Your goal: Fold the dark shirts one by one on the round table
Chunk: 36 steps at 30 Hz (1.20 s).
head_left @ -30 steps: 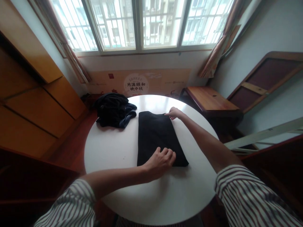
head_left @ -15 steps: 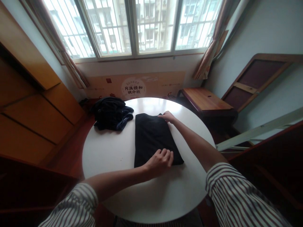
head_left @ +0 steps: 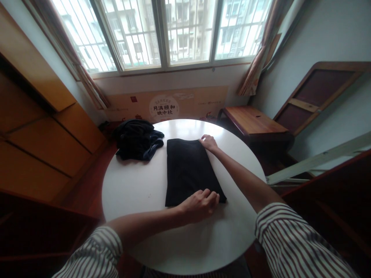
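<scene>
Straightened since the frame half a second earlier, the far edge of a black cloth (head_left: 187, 170) no longer dips toward its right end, and the left hand (head_left: 201, 202) has shifted closer to the near right corner. Laid flat at the middle of a round white surface (head_left: 130, 185), the cloth forms a neat, four-sided panel, slightly wider at the near end, under the bare forearms of a person in striped sleeves (head_left: 292, 227). At its far right corner, the right hand (head_left: 208, 143) appears to pinch the fabric between thumb and fingers. Palm down across the near edge, the left hand rests with fingers curled; whether it grips the cloth cannot be told, its thumb side being turned from view. Work on this piece looks well advanced: the shape is set, the top lies smooth, and the edges seem close to true, with perhaps some squaring of the right-hand corners left. How many layers lie beneath is not visible. Untouched by either hand, a dark pile of fabric (head_left: 135, 137) sits crumpled at the far left rim, apart from the black cloth and showing no order yet, as daylight falls through a barred window (head_left: 188, 31) beyond.
</scene>
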Tool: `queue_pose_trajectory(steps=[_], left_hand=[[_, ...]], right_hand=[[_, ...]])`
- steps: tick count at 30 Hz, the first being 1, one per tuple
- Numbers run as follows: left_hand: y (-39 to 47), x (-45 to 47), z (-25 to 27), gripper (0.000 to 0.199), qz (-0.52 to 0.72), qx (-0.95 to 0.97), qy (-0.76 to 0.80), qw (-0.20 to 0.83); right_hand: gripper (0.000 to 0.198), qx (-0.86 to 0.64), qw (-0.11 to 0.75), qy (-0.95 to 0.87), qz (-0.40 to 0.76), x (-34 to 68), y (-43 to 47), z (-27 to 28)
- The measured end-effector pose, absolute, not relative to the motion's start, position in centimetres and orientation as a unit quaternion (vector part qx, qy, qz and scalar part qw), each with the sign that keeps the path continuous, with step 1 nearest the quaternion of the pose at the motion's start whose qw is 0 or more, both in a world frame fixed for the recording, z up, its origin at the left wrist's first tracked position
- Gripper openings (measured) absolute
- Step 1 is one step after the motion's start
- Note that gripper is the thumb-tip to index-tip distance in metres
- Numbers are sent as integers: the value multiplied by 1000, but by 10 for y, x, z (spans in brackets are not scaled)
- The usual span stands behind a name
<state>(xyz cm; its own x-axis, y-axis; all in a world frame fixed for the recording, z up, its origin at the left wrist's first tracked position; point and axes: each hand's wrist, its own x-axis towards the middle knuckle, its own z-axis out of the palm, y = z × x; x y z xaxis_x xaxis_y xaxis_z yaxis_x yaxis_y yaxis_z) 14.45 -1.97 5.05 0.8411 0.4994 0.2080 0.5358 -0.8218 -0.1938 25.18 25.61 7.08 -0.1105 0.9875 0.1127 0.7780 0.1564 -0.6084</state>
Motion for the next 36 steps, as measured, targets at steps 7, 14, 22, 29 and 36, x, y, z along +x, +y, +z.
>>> queue_pose_trajectory(steps=[7, 14, 22, 29, 36], left_hand=[[50, 73, 98, 37, -169, -893, -416, 16], [135, 1, 62, 50, 1, -841, -538, -57], [157, 17, 67, 50, 7, -847, -531, -27], [183, 70, 53, 59, -2, -858, -507, -84], [210, 86, 48, 52, -38, -834, -544, -83]], right_hand=[[34, -358, 162, -915, 93, 233, 166, 87], [60, -146, 90, -975, 140, 247, 90, 65], [64, -82, 69, -982, 156, 279, 24, 62], [63, -86, 76, -980, 164, 283, 7, 60], [62, -72, 67, -975, 201, 286, -3, 72]])
